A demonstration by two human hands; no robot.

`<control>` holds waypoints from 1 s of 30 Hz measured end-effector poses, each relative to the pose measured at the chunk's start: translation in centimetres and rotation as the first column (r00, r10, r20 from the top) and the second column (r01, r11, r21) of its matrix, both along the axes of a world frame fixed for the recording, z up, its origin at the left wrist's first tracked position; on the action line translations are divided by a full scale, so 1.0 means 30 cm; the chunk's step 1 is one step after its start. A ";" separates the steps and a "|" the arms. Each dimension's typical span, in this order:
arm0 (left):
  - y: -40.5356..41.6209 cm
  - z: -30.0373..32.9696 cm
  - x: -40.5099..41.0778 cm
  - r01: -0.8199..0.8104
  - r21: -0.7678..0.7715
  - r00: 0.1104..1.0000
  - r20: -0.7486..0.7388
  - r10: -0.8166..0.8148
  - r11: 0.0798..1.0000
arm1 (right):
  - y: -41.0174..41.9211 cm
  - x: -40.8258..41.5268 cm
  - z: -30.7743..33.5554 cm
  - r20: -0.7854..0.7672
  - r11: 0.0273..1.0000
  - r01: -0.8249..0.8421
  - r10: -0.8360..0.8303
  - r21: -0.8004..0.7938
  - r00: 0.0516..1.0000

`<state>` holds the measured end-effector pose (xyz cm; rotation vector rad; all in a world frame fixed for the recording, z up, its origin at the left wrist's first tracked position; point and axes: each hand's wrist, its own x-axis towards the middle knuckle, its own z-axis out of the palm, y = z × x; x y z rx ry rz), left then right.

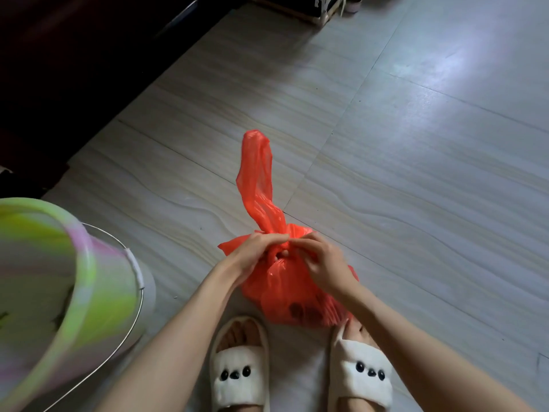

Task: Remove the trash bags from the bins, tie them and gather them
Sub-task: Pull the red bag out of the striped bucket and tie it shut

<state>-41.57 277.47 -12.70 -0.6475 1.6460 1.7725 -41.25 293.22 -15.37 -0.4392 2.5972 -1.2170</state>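
Head view, looking down: red trash bag (285,292) sits on the pale tiled floor (416,173), just ahead of the person's feet in white slippers (239,370) with dark bead eyes; the bag's lower edge is touching or nearly touching the right slipper's toe end. Bag is bulging, dark shapes show through the plastic low down. Its neck is gathered at the top, one long loose handle strip (257,176) sticking up and away from the person. Left hand (255,252) grips the gathered plastic at the neck, fingers curled round it. Right hand (320,258) pinches the plastic at the same spot, fingers bent in toward the left hand; the two hands touch or nearly touch over the knot area. Whether the knot is closed, cannot tell, hands cover it. To the left, near the left forearm, a green, pink and white bin (44,292) with a thin wire handle (130,316), tilted toward the camera, apart from the bag. Dark furniture along the top left.
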 end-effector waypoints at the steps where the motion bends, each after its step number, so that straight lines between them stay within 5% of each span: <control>1: 0.003 0.001 -0.001 -0.017 -0.034 1.000 0.016 0.017 0.999 | 0.000 0.000 -0.001 -0.001 1.000 -0.018 0.018 -0.008 1.000; 6: 0.033 -0.003 -0.025 -0.023 -0.363 0.998 0.054 0.045 0.932 | 0.041 0.030 0.017 -0.090 0.997 -0.078 0.078 0.001 0.993; 9: -0.008 0.000 -0.027 0.088 -0.259 0.992 0.110 -0.061 0.962 | 0.109 0.019 0.013 -0.258 0.975 0.008 0.051 0.224 0.965; 12: -0.046 0.002 -0.016 0.140 -0.078 0.969 0.217 -0.120 0.987 | 0.151 0.002 0.026 -0.154 0.921 -0.027 0.094 0.388 0.984; 15: -0.078 -0.007 -0.004 0.100 0.090 0.960 0.252 -0.120 0.991 | 0.129 -0.022 0.079 0.037 0.975 0.057 -0.066 0.215 0.997; 19: -0.098 -0.010 -0.003 0.017 0.225 0.979 0.193 -0.062 0.974 | 0.103 -0.025 0.156 0.475 0.946 0.238 -0.109 -0.220 0.873; 25: -0.070 0.007 -0.010 -0.152 0.265 0.985 0.121 0.123 0.952 | 0.114 0.028 0.150 0.438 0.971 -0.149 0.218 -0.187 0.872; 30: -0.028 0.010 -0.003 -0.191 0.228 0.978 0.124 0.166 0.955 | 0.110 0.010 0.113 0.247 0.860 -0.482 0.438 0.164 0.865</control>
